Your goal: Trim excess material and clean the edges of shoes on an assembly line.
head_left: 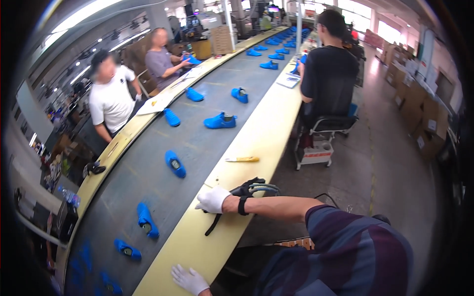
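A black, cabled item (pixel 244 189) lies on the counter (pixel 200 242) at the right hand (pixel 214 199), whose fingers are curled; I cannot tell whether they grip it. The left hand (pixel 189 279) spreads its fingers, holding nothing. I'd keep the cables (pixel 269 188) clear of the wrist band (pixel 242 205). Blue shoes (pixel 217 122) dot the belt (pixel 131 190) beyond.

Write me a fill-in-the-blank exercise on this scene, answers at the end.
1. The long grey conveyor belt carries low fabric shoes coloured ____.
2. The white-gloved right grip has a narrow black band around its ____.
3. The left grip wears a thin glove coloured ____.
4. The seated person in the plain black T-shirt has their ____ toward the camera.

Missing words: blue; wrist; white; back.
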Tool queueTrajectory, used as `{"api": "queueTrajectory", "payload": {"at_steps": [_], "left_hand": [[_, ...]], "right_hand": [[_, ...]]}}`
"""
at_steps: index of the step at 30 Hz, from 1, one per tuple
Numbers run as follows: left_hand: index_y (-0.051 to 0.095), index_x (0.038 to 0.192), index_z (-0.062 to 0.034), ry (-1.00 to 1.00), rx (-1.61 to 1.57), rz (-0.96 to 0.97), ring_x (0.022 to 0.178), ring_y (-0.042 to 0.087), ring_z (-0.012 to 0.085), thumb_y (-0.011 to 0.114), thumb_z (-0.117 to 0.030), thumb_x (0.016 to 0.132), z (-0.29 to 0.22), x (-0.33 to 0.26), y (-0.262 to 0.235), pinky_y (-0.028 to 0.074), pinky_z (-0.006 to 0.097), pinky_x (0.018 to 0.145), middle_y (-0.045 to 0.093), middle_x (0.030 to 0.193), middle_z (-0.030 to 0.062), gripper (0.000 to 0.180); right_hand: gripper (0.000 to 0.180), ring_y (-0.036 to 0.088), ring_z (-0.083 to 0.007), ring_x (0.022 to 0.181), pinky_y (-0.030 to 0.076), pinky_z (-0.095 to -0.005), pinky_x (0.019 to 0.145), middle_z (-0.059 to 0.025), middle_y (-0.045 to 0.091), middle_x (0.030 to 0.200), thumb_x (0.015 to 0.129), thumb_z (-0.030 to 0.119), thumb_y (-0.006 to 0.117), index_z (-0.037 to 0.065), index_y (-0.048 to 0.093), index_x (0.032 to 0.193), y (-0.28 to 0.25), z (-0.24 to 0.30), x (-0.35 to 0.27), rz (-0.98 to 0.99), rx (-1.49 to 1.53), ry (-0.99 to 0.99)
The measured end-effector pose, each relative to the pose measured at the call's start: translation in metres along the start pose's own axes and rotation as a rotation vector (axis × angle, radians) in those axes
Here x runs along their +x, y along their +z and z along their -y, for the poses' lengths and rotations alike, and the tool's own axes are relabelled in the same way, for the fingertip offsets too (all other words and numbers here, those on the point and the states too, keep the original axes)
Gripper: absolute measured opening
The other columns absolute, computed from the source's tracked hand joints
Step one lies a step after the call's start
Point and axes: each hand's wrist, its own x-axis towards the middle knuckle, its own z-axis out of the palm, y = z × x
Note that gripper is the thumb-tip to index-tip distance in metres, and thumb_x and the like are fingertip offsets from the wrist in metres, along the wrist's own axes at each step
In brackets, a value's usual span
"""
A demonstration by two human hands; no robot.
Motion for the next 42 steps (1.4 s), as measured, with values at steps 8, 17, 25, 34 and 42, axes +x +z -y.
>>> {"api": "queueTrajectory", "payload": {"at_steps": [8, 17, 25, 34, 42], "left_hand": [[0.05, 0.159, -0.0088, 0.055, 0.159, 0.116, 0.154, 0.04, 0.0377, 0.048, -0.048, 0.109, -0.01, 0.006, 0.014, 0.026, 0.056, 0.128, 0.049, 0.165, 0.0158, 0.063], [0.053, 0.152, -0.0005, 0.113, -0.023, -0.135, 0.149, 0.046, 0.0418, 0.059, -0.042, 0.104, 0.022, -0.007, 0.017, 0.032, 0.056, 0.126, 0.052, 0.158, 0.0256, 0.063], [0.056, 0.146, -0.0045, 0.037, -0.158, -0.138, 0.152, 0.041, 0.0401, 0.069, -0.027, 0.095, -0.014, 0.016, 0.013, 0.026, 0.057, 0.129, 0.052, 0.158, 0.0217, 0.057], [0.053, 0.149, -0.0063, -0.035, -0.145, -0.114, 0.154, 0.039, 0.0405, 0.067, -0.024, 0.098, -0.003, 0.001, 0.002, 0.025, 0.057, 0.13, 0.051, 0.159, 0.0211, 0.056], [0.053, 0.151, -0.007, 0.026, -0.194, -0.091, 0.154, 0.039, 0.0398, 0.065, -0.028, 0.098, -0.009, 0.011, 0.011, 0.024, 0.058, 0.13, 0.05, 0.161, 0.0207, 0.058]], "right_hand": [[0.045, 0.076, -0.0421, 0.078, 0.059, -0.0527, 0.071, -0.0212, 0.075, 0.08, 0.106, 0.049, 0.059, 0.005, 0.068, 0.101, -0.024, -0.001, -0.004, 0.12, 0.007, 0.187], [0.029, 0.078, -0.0369, 0.086, 0.061, -0.0516, 0.074, -0.0192, 0.076, 0.088, 0.099, 0.032, 0.067, 0.012, 0.074, 0.119, 0.009, 0.01, 0.006, 0.054, -0.058, 0.057], [0.029, 0.077, -0.0393, 0.075, 0.062, -0.0509, 0.067, -0.0154, 0.077, 0.093, 0.106, 0.04, 0.06, 0.017, 0.077, 0.102, -0.024, 0.0, 0.01, 0.035, -0.192, 0.356], [0.041, 0.074, -0.0414, 0.066, 0.059, -0.0528, 0.062, -0.021, 0.071, 0.069, 0.107, 0.041, 0.06, 0.008, 0.069, 0.085, 0.007, 0.002, 0.011, -0.064, -0.16, 0.219], [0.023, 0.074, -0.0381, 0.065, 0.06, -0.0507, 0.062, -0.0172, 0.074, 0.075, 0.103, 0.031, 0.063, 0.013, 0.076, 0.101, -0.014, -0.004, 0.002, -0.033, -0.237, 0.174]]}}
